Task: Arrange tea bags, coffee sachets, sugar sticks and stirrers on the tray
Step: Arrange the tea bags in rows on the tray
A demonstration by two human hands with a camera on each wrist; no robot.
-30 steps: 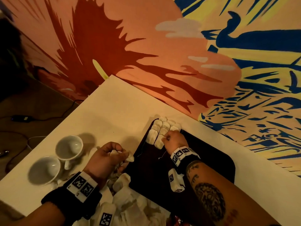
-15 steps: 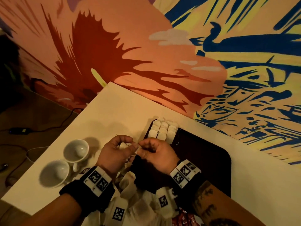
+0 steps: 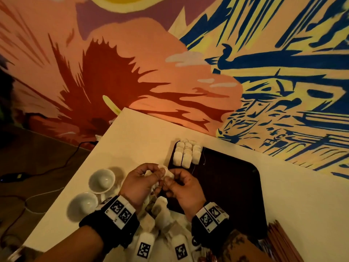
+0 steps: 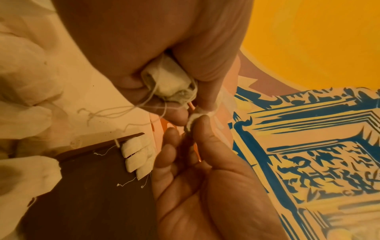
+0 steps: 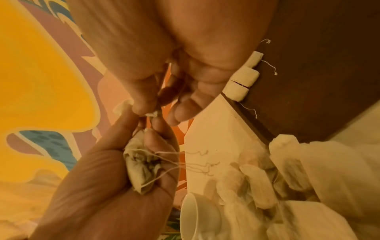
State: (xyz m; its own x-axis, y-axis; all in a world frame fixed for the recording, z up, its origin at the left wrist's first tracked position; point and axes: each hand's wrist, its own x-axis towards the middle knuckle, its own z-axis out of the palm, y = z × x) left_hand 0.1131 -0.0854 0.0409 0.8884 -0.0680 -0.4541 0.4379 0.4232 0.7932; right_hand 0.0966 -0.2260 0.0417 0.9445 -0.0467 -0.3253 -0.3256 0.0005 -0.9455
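Both hands meet above the tray's (image 3: 236,186) left edge: the left hand (image 3: 139,183) clutches bunched tea bags (image 4: 166,81) in curled fingers, while the right hand (image 3: 184,188) pinches one bag's tip (image 4: 194,117). A neat row of tea bags (image 3: 187,154) fills the tray's far-left corner; loose ones (image 3: 160,212) lie heaped at the table's (image 3: 302,195) near edge.

The left hand (image 4: 144,48) clutched a crumpled tea bag (image 4: 166,81), strings trailing. Its fingertips met the right hand (image 4: 205,186) on a white tag (image 4: 195,116). Beyond, tea bags (image 4: 137,157) lined the dark tray (image 4: 82,203) on the worktop (image 4: 98,91).
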